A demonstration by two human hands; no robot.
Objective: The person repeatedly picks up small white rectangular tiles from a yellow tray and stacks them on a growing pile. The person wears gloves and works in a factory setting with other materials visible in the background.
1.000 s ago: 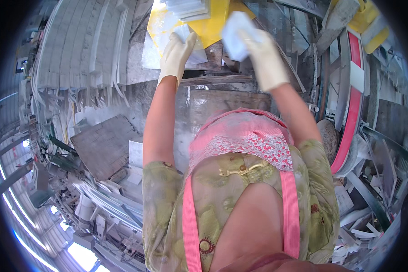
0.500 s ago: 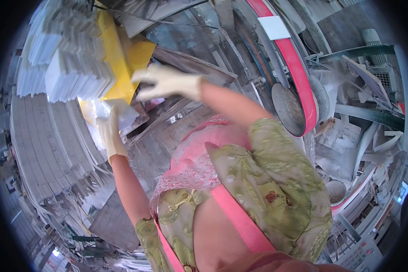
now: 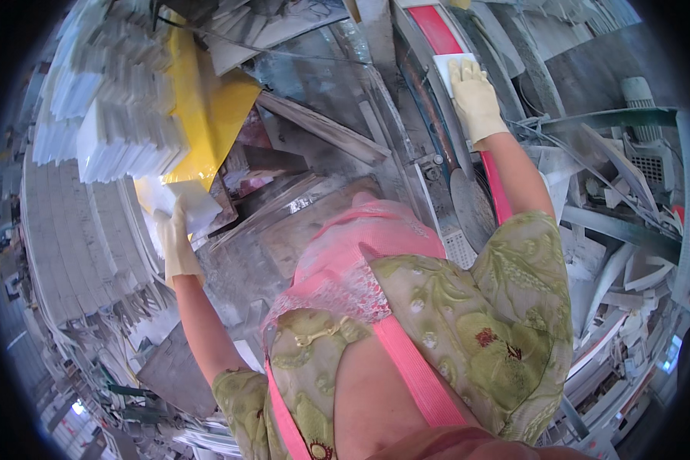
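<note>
My right hand [image 3: 475, 100], in a cream glove, rests on a white square tile [image 3: 441, 69] on the pink belt [image 3: 435, 29]. Its fingers bend over the tile's face; the thumb is hidden. My left hand [image 3: 176, 241], gloved alike, is closed on the near edge of a white tile [image 3: 195, 201] at the left. That tile lies by a yellow sheet [image 3: 221, 115], below a stack of white tiles [image 3: 126, 134].
Long grey slabs [image 3: 77, 238] stand stacked at the far left. Boards [image 3: 322, 126] lie between the stack and the belt. A round grey pulley [image 3: 471, 203] sits beside the belt. At the right are a motor [image 3: 638, 96] and green metal bars [image 3: 621, 230].
My right hand has swung from the yellow sheet across to the tile on the belt and now touches it. My left hand has shifted slightly left and down, staying at its tile.
</note>
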